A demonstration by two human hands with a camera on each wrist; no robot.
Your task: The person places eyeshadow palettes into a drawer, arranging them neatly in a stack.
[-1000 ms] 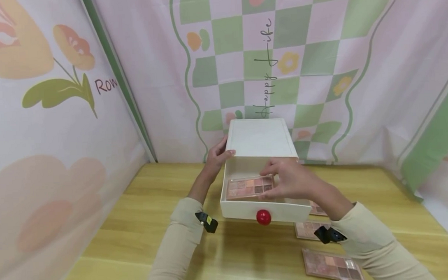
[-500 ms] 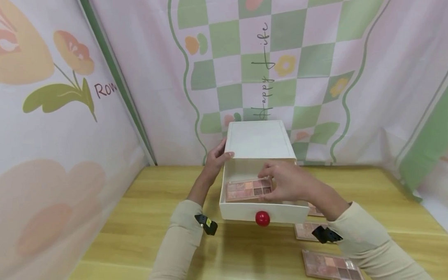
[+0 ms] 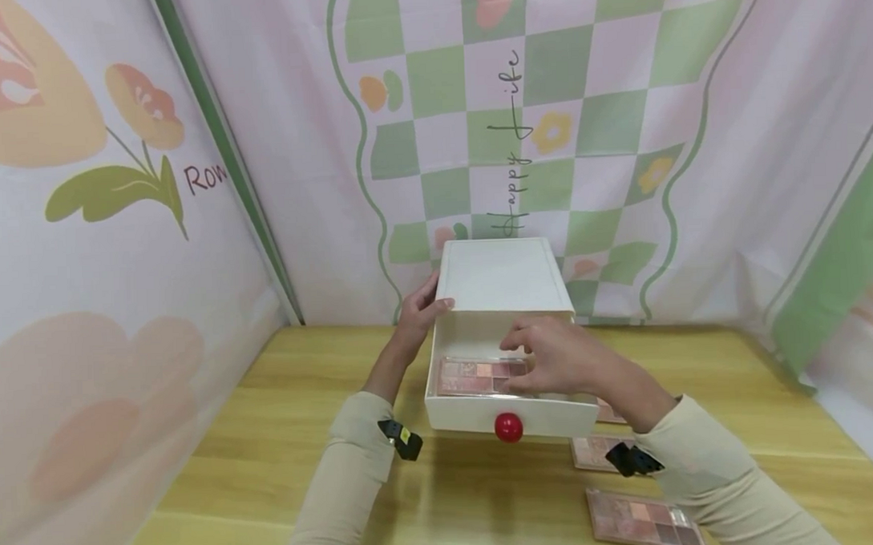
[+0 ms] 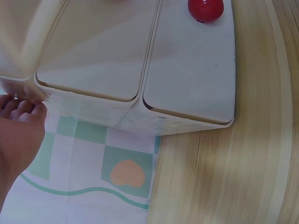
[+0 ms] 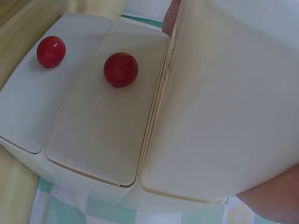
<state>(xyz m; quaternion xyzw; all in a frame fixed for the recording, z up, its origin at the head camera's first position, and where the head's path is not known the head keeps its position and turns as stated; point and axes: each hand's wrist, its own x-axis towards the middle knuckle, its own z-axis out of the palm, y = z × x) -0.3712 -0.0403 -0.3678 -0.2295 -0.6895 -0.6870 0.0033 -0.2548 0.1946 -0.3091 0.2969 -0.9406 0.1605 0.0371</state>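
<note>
Head view, flat rectangular palette (image 3: 472, 377) in smooth drawer (image 3: 461, 413), glossy knob (image 3: 508, 427)

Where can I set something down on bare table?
Bare table: left of the left sleeve; in front of the open drawer, between that sleeve and the loose palettes; and right of the right sleeve. Crowded: the strip where those palettes lie, and the drawer's front, where the right hand is at another palette.
</note>
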